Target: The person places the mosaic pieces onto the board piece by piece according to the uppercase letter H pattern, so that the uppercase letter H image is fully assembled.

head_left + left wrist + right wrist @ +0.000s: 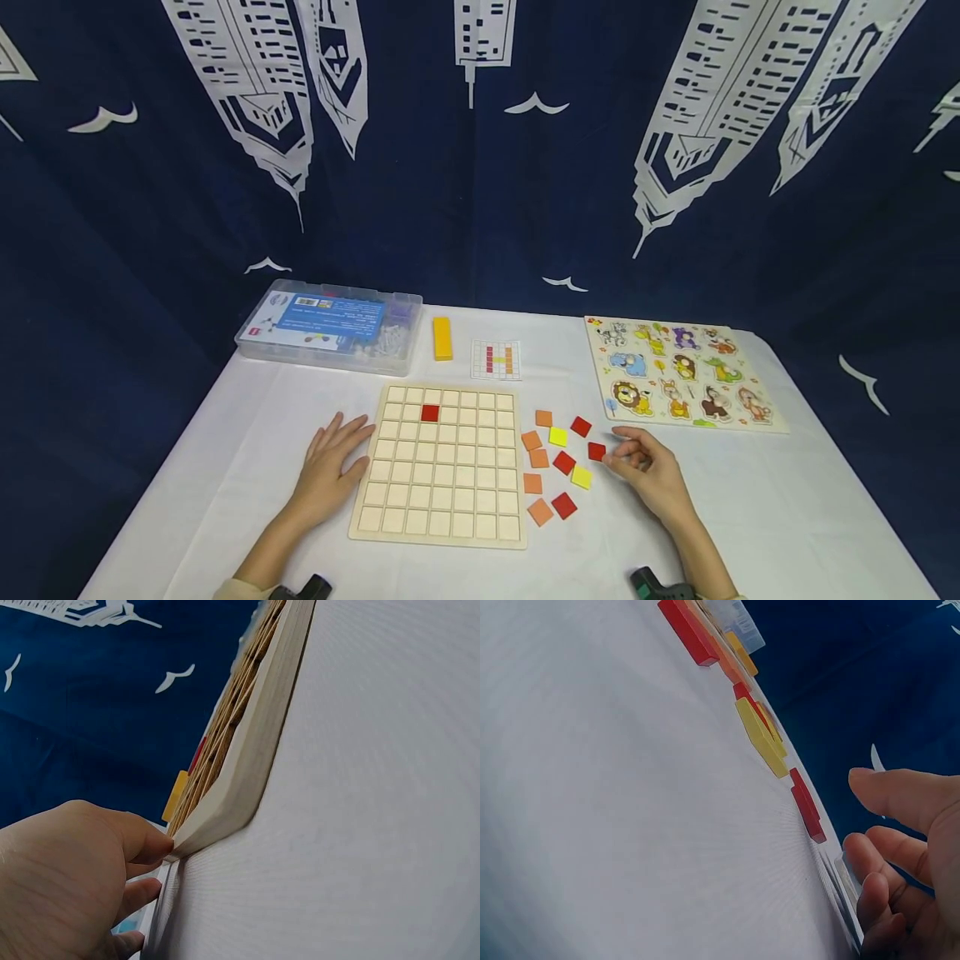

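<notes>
A wooden grid board (442,475) lies on the table with one red square tile (430,413) in a cell of its second row. My left hand (330,467) rests at the board's left side, fingers spread, its thumb touching the board's edge (225,802). To the right of the board lie several loose orange tiles (532,483), several loose red tiles (564,506) and two yellow tiles (581,477). My right hand (648,471) hovers beside the rightmost red tile (596,451), its fingers loosely bent. In the right wrist view, thumb and fingers stand apart and hold nothing.
Behind the board are a clear plastic case (330,325), a yellow bar-shaped block (442,338) and a small pattern card (496,360) with coloured squares. An animal puzzle board (678,375) lies at the back right. A dark blue curtain (480,208) hangs behind the table.
</notes>
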Tool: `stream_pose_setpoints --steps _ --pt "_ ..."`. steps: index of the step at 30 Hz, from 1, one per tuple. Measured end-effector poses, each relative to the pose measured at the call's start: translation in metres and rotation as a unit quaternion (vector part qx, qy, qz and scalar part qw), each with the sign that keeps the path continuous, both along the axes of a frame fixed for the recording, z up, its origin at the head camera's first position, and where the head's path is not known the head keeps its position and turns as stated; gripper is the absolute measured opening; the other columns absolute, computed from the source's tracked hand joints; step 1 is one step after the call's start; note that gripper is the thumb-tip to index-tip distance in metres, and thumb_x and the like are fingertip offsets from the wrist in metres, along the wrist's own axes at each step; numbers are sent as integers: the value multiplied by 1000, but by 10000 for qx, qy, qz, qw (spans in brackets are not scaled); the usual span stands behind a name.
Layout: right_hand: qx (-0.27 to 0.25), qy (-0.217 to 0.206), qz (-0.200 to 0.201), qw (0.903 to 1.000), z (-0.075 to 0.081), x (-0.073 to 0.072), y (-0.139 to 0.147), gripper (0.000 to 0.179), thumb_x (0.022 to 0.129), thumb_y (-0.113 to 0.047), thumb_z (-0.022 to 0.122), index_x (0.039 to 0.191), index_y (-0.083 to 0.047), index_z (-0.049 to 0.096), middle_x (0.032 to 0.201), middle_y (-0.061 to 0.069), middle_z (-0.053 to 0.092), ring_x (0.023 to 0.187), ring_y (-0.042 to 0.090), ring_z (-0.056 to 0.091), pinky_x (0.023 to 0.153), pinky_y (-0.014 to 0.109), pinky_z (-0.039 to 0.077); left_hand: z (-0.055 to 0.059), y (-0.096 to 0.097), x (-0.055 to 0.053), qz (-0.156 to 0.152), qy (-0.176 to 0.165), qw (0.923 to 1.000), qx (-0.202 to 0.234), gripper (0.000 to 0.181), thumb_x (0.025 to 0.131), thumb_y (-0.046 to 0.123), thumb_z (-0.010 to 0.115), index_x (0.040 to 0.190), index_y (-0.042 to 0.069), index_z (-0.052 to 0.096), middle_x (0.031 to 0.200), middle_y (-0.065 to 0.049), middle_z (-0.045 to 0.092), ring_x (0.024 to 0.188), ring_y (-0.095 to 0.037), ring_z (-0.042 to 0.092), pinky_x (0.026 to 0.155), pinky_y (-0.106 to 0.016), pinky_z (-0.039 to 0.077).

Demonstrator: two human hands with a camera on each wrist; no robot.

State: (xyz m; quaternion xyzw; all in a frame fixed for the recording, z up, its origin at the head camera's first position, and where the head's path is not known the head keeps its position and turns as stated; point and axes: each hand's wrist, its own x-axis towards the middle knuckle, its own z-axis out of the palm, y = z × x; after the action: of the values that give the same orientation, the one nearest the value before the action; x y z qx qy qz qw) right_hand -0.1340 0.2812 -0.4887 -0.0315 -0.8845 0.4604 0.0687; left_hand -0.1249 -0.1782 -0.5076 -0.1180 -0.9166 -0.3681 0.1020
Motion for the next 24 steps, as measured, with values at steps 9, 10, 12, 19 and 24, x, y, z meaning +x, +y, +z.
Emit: stream_pose_setpoints --steps 9,10,12,19,24 --pt "314 -184 -85 9993 -1 -2 -1 36 82 -9 77 115 -5 65 85 3 61 72 7 47 62 19 38 0 0 0 4 5 10000 -2 45 88 2 63 132 1 58 145 -21 49 143 -49 24 115 -66 9" --pt "399 -182 -89 9990 -2 -2 -1 36 81 -10 78 115 -6 66 85 3 61 72 7 47 63 19 39 0 0 0 3 5 10000 -14 45 88 2 63 132 1 58 145 -21 49 143 -49 24 114 -66 9" --pt "584 -186 -82 9981 -3 -3 -2 35 81 -12 78 114 -7 67 84 2 62 72 7 48 63 18 39 0 0 0 -2 -25 10000 -24 45 88 3 63 133 1 58 146 -21 49 143 -49 23 114 -66 9" --pt "1170 -125 -34 9930 -4 -3 -4 33 81 -14 79 111 -9 68 82 -2 61 71 7 47 64 21 37 0 -1 0 -27 -218 9998 4 45 89 4 62 134 1 57 148 -20 46 145 -48 20 115 -66 7" --pt "1370 -92 -5 9905 -6 -3 -5 31 81 -12 78 111 -11 70 82 -3 60 71 7 47 63 20 36 0 -1 0 -25 -208 9998 -4 45 89 3 62 133 1 57 147 -21 46 145 -48 20 115 -66 7"
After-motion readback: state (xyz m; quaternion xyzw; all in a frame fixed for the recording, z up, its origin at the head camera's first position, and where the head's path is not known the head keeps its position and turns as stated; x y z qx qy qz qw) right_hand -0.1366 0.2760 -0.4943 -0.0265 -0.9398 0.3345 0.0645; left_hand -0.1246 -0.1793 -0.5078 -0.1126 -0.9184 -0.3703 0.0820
